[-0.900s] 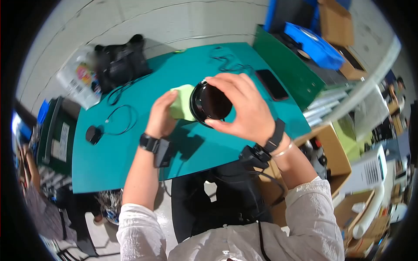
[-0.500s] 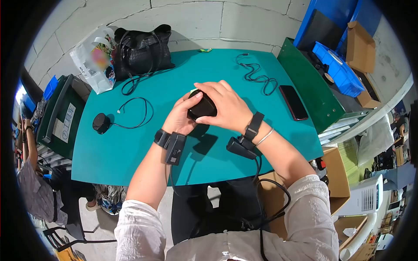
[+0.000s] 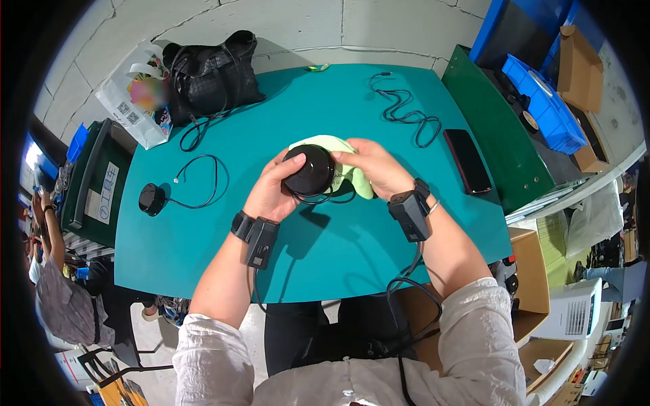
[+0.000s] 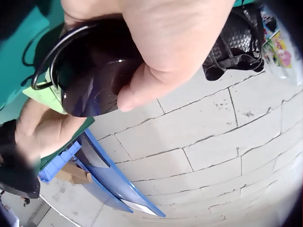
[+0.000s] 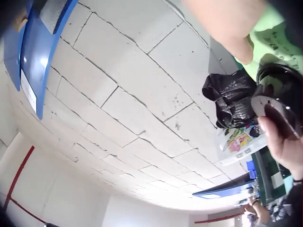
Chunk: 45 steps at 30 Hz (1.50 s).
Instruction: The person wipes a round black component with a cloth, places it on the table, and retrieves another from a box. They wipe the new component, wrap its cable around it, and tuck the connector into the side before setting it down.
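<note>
Pale block wall [image 3: 298, 28] behind a teal table [image 3: 311, 101], green cabinet [image 3: 491, 132] at right, grey floor [image 3: 161, 342] below.

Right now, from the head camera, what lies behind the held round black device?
Behind the black device, light green cloth shows past its far edge and right side; whatever the device covers is hidden.

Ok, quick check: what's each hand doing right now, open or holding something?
Left hand: closed, holding the round black device.
Right hand: closed, gripping the light green cloth beside the device.
</note>
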### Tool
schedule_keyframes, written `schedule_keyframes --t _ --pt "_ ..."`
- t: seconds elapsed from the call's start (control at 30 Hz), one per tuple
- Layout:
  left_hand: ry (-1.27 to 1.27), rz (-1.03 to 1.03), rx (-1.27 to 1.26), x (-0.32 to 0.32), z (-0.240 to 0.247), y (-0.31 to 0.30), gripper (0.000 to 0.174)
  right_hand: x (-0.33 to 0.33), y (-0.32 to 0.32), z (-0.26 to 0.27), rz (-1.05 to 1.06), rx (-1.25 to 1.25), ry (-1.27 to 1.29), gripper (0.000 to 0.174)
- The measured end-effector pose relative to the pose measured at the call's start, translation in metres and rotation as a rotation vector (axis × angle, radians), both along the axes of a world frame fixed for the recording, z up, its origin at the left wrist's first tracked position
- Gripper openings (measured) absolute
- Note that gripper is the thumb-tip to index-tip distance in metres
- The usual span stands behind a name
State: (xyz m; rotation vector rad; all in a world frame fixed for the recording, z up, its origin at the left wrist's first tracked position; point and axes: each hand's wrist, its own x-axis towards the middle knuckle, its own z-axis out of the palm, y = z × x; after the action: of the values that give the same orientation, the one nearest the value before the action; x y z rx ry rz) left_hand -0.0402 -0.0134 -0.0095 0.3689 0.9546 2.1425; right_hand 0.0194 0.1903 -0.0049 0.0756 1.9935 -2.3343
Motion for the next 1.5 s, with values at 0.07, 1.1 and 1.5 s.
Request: schedule_keyframes --t 0.07,1.1,1.5 --pt "0.016 0.017 -0.039 0.008 0.005 0.003 0.040 0.004 0.004 0.007 -0.046 -0.086 0.021 0.024" --pt "0.040 0.072 0.121 0.025 -0.007 0.007 0.048 0.013 -0.048 -0.018 -0.240 0.620 0.499 0.056" --pt "-0.132 0.186 0.071 0.010 -0.003 0.001 0.059 0.027 -0.042 0.008 -0.215 0.530 0.512 0.037"
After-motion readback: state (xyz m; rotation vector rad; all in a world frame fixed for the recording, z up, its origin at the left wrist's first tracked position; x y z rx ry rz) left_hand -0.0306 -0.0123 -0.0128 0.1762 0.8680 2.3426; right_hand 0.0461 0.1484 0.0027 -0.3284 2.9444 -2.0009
